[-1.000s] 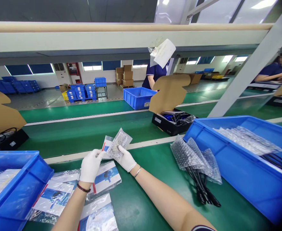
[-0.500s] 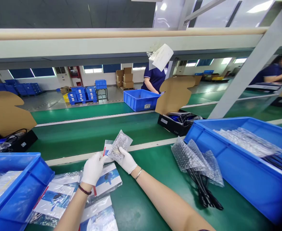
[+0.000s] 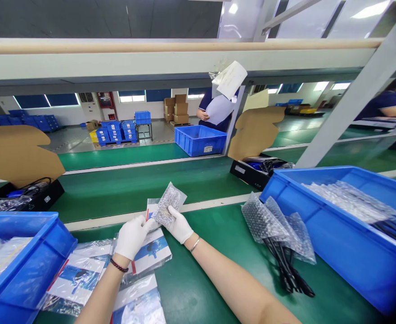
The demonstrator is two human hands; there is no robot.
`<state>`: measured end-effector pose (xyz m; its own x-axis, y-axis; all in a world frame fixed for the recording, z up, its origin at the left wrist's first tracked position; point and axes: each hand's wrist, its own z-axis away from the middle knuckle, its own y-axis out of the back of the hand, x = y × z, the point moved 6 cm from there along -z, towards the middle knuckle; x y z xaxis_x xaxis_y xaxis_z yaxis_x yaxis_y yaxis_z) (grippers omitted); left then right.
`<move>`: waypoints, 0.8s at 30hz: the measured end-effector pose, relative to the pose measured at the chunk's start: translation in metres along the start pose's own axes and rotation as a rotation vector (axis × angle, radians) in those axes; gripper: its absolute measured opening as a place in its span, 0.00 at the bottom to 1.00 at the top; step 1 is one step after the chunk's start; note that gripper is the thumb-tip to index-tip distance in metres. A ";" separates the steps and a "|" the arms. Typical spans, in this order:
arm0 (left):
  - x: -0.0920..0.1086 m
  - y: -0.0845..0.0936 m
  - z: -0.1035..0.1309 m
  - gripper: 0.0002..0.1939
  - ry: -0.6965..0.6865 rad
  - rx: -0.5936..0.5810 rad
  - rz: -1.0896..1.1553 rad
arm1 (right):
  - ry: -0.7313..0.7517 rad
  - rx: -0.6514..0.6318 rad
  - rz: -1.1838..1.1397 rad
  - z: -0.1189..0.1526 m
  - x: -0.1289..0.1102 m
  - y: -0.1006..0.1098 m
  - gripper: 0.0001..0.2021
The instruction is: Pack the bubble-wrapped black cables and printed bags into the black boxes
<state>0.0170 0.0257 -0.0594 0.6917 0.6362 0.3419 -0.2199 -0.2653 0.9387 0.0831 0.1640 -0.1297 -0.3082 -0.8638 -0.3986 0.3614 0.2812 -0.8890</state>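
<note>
Both hands wear white gloves and meet over the near green belt. My right hand (image 3: 180,225) grips a small clear bag of silvery small parts (image 3: 168,203), standing upright. Behind that bag is a bagged leaflet (image 3: 150,208), pinched at its left edge by my left hand (image 3: 131,235). Below my hands lie several bagged leaflets with blue pictures (image 3: 79,276), spread on the belt. Two open black boxes with brown cardboard lids ride the far belt, one at left (image 3: 32,198) and one at right (image 3: 252,173).
A blue bin (image 3: 36,265) stands at near left, and a larger blue bin of bagged parts (image 3: 322,234) at right. Bubble-wrapped black cables (image 3: 279,243) lie beside the large bin. A person in dark blue stands across the line behind a blue crate (image 3: 200,140). A metal frame crosses overhead.
The two open black boxes have moved rightward along the far belt. My hands and the bags have hardly shifted. The person opposite now holds up a white sheet.
</note>
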 end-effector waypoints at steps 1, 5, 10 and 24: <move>0.001 0.000 0.000 0.22 -0.022 0.003 -0.007 | 0.004 0.004 -0.006 0.000 -0.001 -0.001 0.09; 0.004 -0.001 -0.001 0.22 -0.086 0.029 0.019 | 0.050 0.047 -0.050 0.001 -0.007 0.000 0.09; 0.019 0.006 0.007 0.19 -0.275 0.126 0.201 | 0.035 0.082 -0.034 0.006 -0.010 0.004 0.10; 0.028 0.007 0.008 0.25 -0.448 0.231 -0.049 | -0.010 0.139 0.138 -0.009 -0.016 0.026 0.14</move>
<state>0.0404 0.0361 -0.0432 0.9359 0.2916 0.1978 -0.0569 -0.4288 0.9016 0.0893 0.1889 -0.1490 -0.2386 -0.8252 -0.5120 0.5182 0.3377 -0.7858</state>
